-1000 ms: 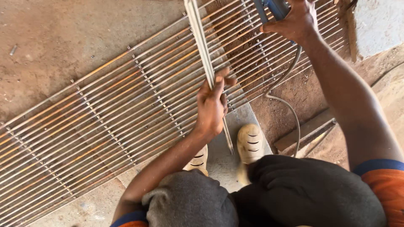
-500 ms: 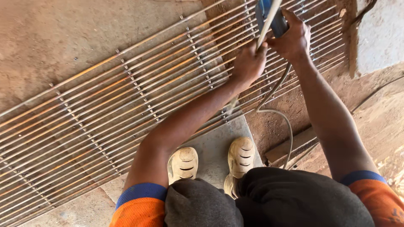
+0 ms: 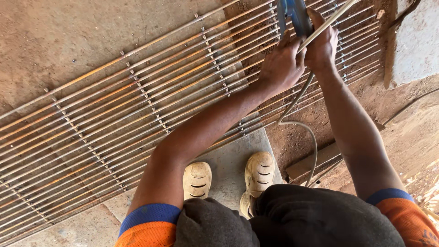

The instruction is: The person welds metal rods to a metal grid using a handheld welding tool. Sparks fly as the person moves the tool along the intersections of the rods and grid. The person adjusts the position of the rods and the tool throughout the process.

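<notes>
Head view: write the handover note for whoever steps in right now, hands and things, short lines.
Left hand: closed around the blue power tool, at its lower part.
Right hand: gripping the same tool from the other side, with thin metal rods running up past it.
The tool's grey cable loops down between the arms toward the ground.
Metal rod grille: lies flat on the dirt floor in front of the feet, many long bars with cross ties.
Both shoes stand on a grey slab at the grille's near edge.
Done or left: cannot tell from this view; the tool's working end is out of frame.
</notes>
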